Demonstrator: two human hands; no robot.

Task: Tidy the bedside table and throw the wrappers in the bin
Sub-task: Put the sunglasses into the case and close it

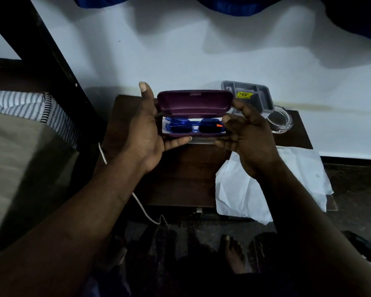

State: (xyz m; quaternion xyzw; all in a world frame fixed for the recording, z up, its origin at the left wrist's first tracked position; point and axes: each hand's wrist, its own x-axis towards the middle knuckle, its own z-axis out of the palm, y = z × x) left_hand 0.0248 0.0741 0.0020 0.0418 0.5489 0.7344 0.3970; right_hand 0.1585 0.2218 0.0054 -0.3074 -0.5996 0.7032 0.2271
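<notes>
A purple glasses case (194,101) is held open above the dark wooden bedside table (180,179). Inside it lie blue-framed sunglasses (195,127) on a white lining. My left hand (144,129) grips the case's left end, thumb up beside the lid. My right hand (246,133) holds the right end, fingers on the lid and the base. A crumpled white wrapper (240,189) lies on the table's front right, draping over the edge.
A grey compartment tray (263,97) with a yellow label leans against the white wall at the back right. A clear glass ashtray (281,121) sits beside it. A white cable (141,206) hangs off the table's left. A bed with a striped pillow (26,103) is at the left.
</notes>
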